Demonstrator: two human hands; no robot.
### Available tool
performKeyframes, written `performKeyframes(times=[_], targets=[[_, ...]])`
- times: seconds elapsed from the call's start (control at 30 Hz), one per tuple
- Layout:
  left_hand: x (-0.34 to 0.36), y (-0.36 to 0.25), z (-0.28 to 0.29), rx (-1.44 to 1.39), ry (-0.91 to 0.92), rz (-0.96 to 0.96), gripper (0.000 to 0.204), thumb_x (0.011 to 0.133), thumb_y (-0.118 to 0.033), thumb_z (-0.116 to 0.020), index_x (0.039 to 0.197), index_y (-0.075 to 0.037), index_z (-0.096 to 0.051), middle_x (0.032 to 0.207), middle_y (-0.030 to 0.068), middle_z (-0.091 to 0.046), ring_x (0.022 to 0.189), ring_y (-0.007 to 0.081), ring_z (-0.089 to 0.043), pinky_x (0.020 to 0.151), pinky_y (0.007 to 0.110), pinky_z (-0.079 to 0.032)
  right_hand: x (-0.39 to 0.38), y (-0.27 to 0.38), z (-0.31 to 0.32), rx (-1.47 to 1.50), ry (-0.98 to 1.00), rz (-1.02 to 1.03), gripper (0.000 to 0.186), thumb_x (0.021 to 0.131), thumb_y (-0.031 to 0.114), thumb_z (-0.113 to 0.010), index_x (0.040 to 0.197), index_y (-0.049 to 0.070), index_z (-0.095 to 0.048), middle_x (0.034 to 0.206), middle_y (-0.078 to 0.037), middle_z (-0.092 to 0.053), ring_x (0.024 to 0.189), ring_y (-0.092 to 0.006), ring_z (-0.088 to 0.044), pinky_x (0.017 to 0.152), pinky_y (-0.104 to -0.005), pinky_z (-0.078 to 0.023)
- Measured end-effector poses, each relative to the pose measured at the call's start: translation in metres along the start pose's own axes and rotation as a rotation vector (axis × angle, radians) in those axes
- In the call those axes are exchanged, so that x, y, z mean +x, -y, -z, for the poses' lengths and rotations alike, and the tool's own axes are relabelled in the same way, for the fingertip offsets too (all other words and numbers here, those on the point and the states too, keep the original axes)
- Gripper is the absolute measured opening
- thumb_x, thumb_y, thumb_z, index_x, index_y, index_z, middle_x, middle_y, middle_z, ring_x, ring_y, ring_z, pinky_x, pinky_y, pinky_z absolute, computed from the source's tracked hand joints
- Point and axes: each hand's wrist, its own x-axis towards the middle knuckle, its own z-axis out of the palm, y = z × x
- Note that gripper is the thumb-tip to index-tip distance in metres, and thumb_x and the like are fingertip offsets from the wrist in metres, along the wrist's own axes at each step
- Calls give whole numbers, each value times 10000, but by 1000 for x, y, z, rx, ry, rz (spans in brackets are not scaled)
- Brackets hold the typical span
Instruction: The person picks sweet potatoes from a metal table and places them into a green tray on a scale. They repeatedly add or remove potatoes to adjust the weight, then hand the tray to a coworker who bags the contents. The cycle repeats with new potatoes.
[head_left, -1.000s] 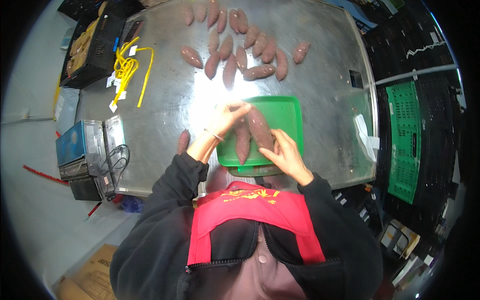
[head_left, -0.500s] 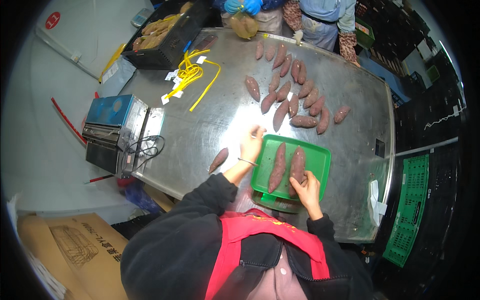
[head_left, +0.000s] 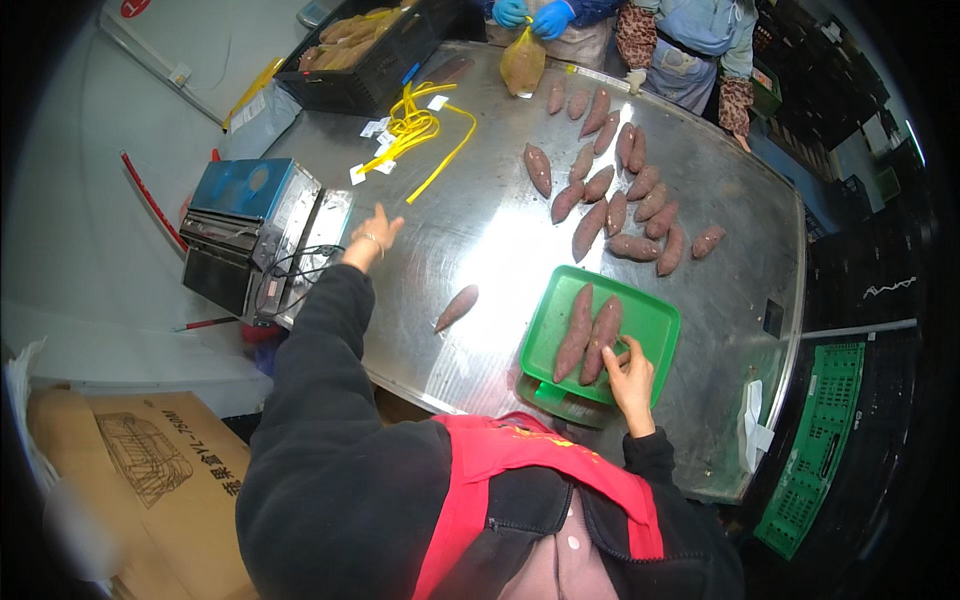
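Note:
Two sweet potatoes, the left one (head_left: 575, 335) and the right one (head_left: 602, 340), lie side by side on a green tray (head_left: 648, 318). Beneath the tray's near edge shows a green base (head_left: 560, 402). My right hand (head_left: 632, 382) is over the tray's right side, fingers apart, thumb tip at the right sweet potato's lower edge. My left hand (head_left: 373, 238) is stretched out at the far left with fingers spread and nothing in them. Near it lie yellow mesh strips (head_left: 415, 128) with white tags. A single sweet potato (head_left: 457, 309) rests left of the tray.
Several sweet potatoes (head_left: 592, 230) spread over the steel table (head_left: 740, 330). A blue-topped machine (head_left: 240, 205) with a cable stands left; a black crate (head_left: 355, 80) of filled bags stands behind. Across the table, a co-worker's blue-gloved hands (head_left: 552, 18) hold a filled yellow mesh bag (head_left: 523, 65).
My left hand has swung from the tray's left edge out toward the yellow strips. The two sweet potatoes lie closer together; my right hand's grip has loosened. The view has shifted.

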Motion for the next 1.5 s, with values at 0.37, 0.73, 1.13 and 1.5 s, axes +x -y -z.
performKeyframes(times=[0.37, 0.73, 1.13, 1.5], targets=[[45, -259, -34, -638, -54, -864, 387, 778, -61, -635, 1160, -73, -692, 1130, 171, -712, 1014, 365, -691, 913, 419, -540, 47, -4, 32, 35, -244, -32, 289, 936, 157, -704, 1172, -5, -661, 743, -66, -662, 575, -127, -617, 550, -295, -478], [-2, -365, -79, -92, 74, -503, 679, 832, -401, -765, 1286, 18, -483, 1103, 255, -696, 1043, 425, -684, 893, 490, -544, 103, -15, 43, 20, -280, 73, 169, 933, 121, -684, 1025, -21, -677, 759, -120, -674, 609, -184, -649, 594, -319, -507], [-5, -205, -72, -1434, 928, -173, 909, 923, -443, -730, 1485, 104, -270, 1024, 173, -702, 860, 218, -719, 781, 343, -607, 305, 3, -78, -859, 292, 1105, 193, 830, 97, -586, 1017, 104, -633, 1122, -53, -603, 1159, -219, -531, 968, -376, -403], [-130, -147, -25, -1412, 486, -229, 974, 904, -229, -779, 1544, 60, -104, 1046, 201, -705, 863, 228, -723, 815, 334, -578, 183, 75, 42, -82, -264, 688, 542, 793, 153, -778, 1278, 15, -576, 1180, -140, -671, 1085, -286, -656, 911, -377, -512]])
